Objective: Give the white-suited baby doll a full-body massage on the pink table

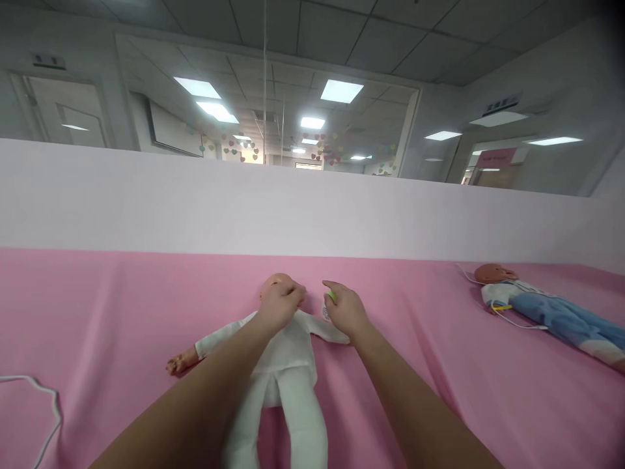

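Note:
A baby doll in a white top and white trousers lies on its back on the pink sheet. My left hand is at the doll's head, with its fingers curled together over the face; whatever they may hold is hidden. Beside the head, to its right, my right hand is closed around a small bottle-like thing with a bright green part and a printed side. The index finger of that hand points toward the doll. Most of the small thing is covered by the fingers.
Farther right on the pink sheet lies a second doll in blue and white clothes, with a white cord over it. Another white cord curves at the lower left. A white wall with a glass window above borders the far edge.

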`<state>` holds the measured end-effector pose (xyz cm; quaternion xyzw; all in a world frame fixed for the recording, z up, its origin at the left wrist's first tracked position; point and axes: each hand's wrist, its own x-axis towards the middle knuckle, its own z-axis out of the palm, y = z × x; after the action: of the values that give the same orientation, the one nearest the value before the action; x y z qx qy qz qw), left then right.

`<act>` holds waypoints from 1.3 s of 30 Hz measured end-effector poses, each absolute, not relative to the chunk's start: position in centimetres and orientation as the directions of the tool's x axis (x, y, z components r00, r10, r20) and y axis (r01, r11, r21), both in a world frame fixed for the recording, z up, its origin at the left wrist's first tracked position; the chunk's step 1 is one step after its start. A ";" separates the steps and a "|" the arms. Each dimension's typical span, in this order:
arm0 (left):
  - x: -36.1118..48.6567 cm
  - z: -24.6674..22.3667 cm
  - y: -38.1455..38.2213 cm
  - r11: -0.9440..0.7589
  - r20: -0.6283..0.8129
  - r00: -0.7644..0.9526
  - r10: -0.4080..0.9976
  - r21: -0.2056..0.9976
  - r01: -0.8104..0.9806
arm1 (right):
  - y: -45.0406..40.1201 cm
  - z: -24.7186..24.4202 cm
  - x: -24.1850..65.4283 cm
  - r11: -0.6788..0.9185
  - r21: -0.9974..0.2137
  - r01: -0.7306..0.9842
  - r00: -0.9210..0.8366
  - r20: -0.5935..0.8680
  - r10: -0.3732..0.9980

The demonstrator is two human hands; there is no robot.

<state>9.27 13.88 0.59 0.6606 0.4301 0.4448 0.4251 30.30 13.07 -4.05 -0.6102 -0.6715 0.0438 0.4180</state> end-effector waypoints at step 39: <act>3.5 -3.0 8.2 0.371 -0.276 0.259 0.926 0.527 -0.764 | 5.8 -4.2 18.2 0.739 -0.344 0.579 -0.594 0.443 0.672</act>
<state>3.49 8.19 -3.02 0.1451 0.2777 0.5418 0.7799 18.16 5.78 -4.22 -0.3517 -0.8890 0.0821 0.2815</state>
